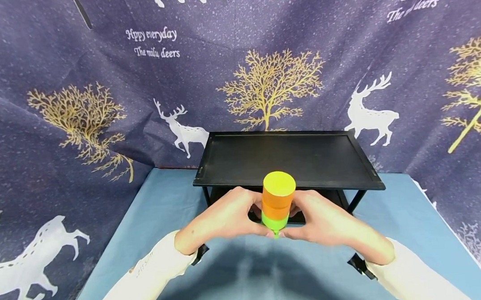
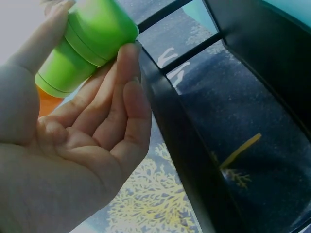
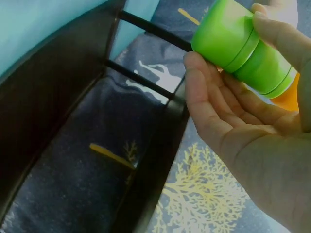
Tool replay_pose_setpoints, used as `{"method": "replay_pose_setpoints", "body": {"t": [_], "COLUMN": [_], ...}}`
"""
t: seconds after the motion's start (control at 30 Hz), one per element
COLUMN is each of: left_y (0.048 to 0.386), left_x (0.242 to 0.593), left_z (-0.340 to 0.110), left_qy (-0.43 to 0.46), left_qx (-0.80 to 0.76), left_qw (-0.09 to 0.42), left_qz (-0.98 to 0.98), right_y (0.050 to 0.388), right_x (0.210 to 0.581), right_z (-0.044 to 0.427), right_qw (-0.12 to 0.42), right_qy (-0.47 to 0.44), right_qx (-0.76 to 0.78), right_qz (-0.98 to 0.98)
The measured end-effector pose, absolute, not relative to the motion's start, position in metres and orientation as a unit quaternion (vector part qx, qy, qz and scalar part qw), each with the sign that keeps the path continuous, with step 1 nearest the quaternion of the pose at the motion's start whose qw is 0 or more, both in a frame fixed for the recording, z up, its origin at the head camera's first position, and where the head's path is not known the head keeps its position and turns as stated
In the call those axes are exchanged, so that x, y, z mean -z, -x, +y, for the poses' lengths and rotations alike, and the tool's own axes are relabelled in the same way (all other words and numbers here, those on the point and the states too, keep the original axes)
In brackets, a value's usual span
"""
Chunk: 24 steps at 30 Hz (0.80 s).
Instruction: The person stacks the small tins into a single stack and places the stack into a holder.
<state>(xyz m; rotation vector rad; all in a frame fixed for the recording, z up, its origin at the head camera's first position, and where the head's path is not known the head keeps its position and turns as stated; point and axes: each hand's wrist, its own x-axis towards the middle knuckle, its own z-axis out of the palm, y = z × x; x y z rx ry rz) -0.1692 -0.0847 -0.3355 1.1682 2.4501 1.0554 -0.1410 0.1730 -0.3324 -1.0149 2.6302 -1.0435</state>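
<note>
A short cylinder of stacked cup-like sections (image 1: pixel 276 206) is held up between both hands in the middle of the head view. Its top is yellow, its middle orange and its lower part bright green. From the left, my left hand (image 1: pixel 233 215) grips it, thumb low and fingers on the far side. My right hand (image 1: pixel 326 218) grips the opposite side in much the same way. In the left wrist view, the green sections (image 2: pixel 92 36) sit between thumb and fingertips. The right wrist view also has the green sections (image 3: pixel 238 46) between thumb and fingers.
Behind the hands stands a black two-level rack (image 1: pixel 281 159) with thin legs; the hands partly hide its lower level. A blue cloth (image 1: pixel 246 279) covers the table. Dark curtains (image 1: pixel 205 80) printed with deer and trees surround it.
</note>
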Motion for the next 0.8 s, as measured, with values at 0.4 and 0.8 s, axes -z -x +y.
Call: {"method": "replay_pose_setpoints", "body": {"t": [0.4,0.8], "left_y": [0.181,0.200], "left_x": [0.313,0.296], "left_z": [-0.078,-0.070], "left_qy": [-0.403,-0.405], "left_qx": [-0.343,-0.327], "left_qw": [0.112,0.109], "left_qz": [0.841,0.847], "right_y": [0.151,0.169], "right_x": [0.310,0.292], "right_z": [0.179,0.184], "right_qw": [0.054,0.055], "right_qy": [0.342,0.332], "right_qx": [0.332,0.320], "right_qz": [0.878,0.886]}}
